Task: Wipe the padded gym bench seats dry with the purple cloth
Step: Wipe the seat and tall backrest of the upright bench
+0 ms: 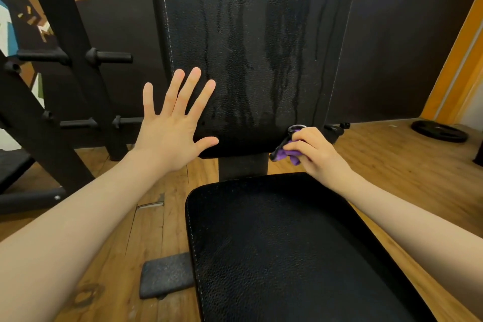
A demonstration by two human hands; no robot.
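Cloth, purple [287, 149], bunched small in my right hand [315, 150], fingers curled round it, most of it hidden under the knuckles. It sits at the lower right corner of the upright backrest pad [251, 42]; whether it presses on the pad or is just beside the edge, I cannot tell. My left hand [173, 129] is spread wide, all five fingers straight and apart, holding nothing, palm facing the lower left edge of the backrest; contact unclear from this angle.

Two black pads in view: the backrest, streaked with dark wet runs down its middle and right side, and the flat seat pad [287, 248] nearer me, which shows no such streaks. A gap between them exposes the black frame post [243, 166].

To the left, a black rack [65, 60] with four horizontal pegs visible, close to the backrest's left edge. One grey rubber foot pad [166, 274] lies on the wood floor [392, 165] just beside the seat's left edge. One black weight plate [439, 131] lies flat on the floor far right, well apart from the bench. Open floor shows on both sides of the seat, wider on the right.
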